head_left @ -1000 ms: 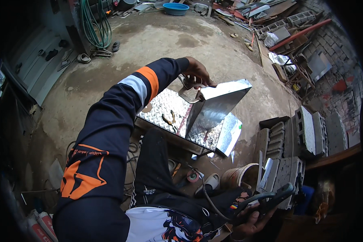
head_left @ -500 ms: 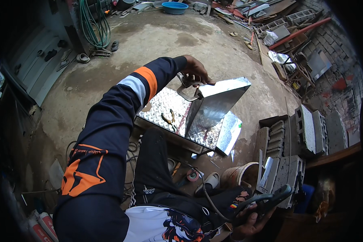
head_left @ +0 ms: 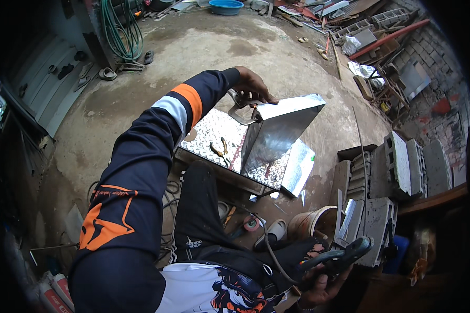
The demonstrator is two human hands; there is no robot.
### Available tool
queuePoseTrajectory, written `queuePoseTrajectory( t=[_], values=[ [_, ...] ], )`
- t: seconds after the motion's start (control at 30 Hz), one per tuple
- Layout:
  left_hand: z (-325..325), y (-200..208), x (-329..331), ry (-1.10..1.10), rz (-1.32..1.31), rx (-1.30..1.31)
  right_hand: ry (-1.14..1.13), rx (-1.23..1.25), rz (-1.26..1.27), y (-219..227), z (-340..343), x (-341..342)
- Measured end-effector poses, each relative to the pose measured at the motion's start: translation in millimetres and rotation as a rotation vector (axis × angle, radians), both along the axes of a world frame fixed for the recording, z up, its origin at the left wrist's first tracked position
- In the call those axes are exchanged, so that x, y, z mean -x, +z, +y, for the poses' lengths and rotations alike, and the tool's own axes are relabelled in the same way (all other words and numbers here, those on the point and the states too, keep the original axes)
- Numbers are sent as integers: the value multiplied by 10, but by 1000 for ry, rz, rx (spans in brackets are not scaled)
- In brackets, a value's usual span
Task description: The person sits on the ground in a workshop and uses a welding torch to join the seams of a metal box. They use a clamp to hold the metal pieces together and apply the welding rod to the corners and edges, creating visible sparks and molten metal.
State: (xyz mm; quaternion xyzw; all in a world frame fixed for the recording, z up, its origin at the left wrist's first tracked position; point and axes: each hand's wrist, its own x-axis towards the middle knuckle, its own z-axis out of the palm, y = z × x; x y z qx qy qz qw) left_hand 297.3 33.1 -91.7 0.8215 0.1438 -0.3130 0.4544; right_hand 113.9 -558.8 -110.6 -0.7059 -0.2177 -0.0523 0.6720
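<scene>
At the top corner of a bent, shiny sheet-metal piece [head_left: 279, 130], my left hand [head_left: 253, 87] curls round a metal clamp [head_left: 241, 109], its index finger resting on the sheet's edge. The sheet stands upright on a diamond-plate bench top [head_left: 219, 128]. Pliers [head_left: 221, 150] with dark and yellow handles lie on that plate. Low at the right, my right hand [head_left: 321, 289] is closed round a dark green welding electrode holder [head_left: 344, 255] with a cable running off it. A thin rod [head_left: 358, 133] rises above the holder; where it meets the jaws is hard to see.
Concrete blocks [head_left: 397, 164] and a dirty bucket [head_left: 308, 221] stand at my right. A grinder-like tool with a round disc [head_left: 251, 223] and cables lie by my feet. A green hose [head_left: 121, 34] hangs far left; a blue basin [head_left: 226, 7] sits at the back.
The electrode holder has turned slightly in my right hand, and the thin rod's top has swung left and up. My left hand stays at the clamp, almost unmoved.
</scene>
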Motion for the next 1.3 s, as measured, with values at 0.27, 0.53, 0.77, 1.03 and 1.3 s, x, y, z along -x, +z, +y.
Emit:
queuePoseTrajectory(
  t=[0.27,0.53,0.77,1.03,1.3],
  values=[
    [-84,59,43,30,-31,-11,64,58,-17,85,58,99],
    [-22,15,35,24,-25,-1,152,114,5,-16,-109,271],
    [-75,53,35,34,-22,0,228,164,-113,-108,-228,331],
    [-21,-1,23,47,-5,2,336,444,-82,100,-326,454],
    [-48,33,35,58,-36,-45,296,567,-289,314,-69,482]
  ],
)
